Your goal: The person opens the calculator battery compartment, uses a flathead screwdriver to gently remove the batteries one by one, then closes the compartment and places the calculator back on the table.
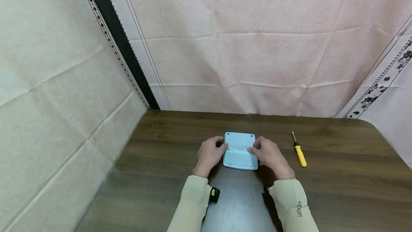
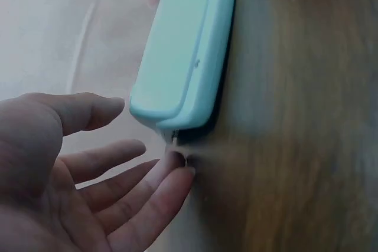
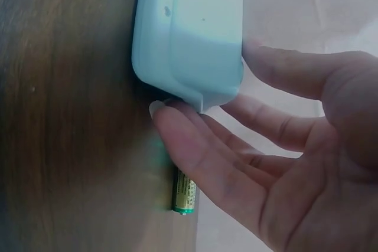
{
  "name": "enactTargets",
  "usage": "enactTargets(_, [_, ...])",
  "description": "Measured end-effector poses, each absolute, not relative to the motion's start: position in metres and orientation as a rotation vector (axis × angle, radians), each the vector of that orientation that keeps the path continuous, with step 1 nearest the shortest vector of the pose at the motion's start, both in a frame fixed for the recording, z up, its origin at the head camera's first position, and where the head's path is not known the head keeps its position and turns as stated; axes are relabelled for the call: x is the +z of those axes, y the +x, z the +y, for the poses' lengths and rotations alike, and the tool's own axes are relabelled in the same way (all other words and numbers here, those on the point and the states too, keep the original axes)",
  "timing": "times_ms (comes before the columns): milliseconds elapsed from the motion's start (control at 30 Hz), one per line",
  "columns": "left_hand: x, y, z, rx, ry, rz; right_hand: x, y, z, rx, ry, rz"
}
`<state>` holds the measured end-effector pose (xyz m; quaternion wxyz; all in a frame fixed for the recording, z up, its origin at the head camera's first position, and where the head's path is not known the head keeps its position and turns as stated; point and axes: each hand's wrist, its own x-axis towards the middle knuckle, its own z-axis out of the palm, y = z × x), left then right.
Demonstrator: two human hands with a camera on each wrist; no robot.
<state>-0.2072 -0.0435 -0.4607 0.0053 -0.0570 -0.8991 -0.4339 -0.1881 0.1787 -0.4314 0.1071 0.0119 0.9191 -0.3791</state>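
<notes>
A light-blue plastic device [image 1: 239, 158] lies on the table, its back up, with small screw holes and a cover outline near the middle; its front is hidden. At its left edge is my left hand [image 1: 210, 153], fingers loosely bent. In the left wrist view that thumb [image 2: 109, 110] stands just off the device's corner, the fingertips below it. My right hand [image 1: 271, 155] holds the right edge, thumb over the back. The right wrist view shows fingers [image 3: 195, 146] around the corner. Beneath them lies a green-and-gold battery [image 3: 185, 193].
To the right lies a screwdriver [image 1: 300, 156] with a yellow handle, its metal tip pointing away from me. The brown wooden table [image 1: 180, 128] meets pale cloth [image 1: 257, 63] at its far edge. More cloth hangs at the left and right.
</notes>
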Motion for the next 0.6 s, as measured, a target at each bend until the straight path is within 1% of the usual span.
enactTargets(333, [-0.4661,-0.2088,-0.0458,-1.858,-0.078,-2.712,-0.4374,-0.1908,0.1800,-1.222,0.078,2.628])
enactTargets(600, [-0.4660,-0.2098,-0.0490,-1.994,-0.011,-2.648,-0.4403,-0.1914,0.1806,-1.280,0.095,2.605])
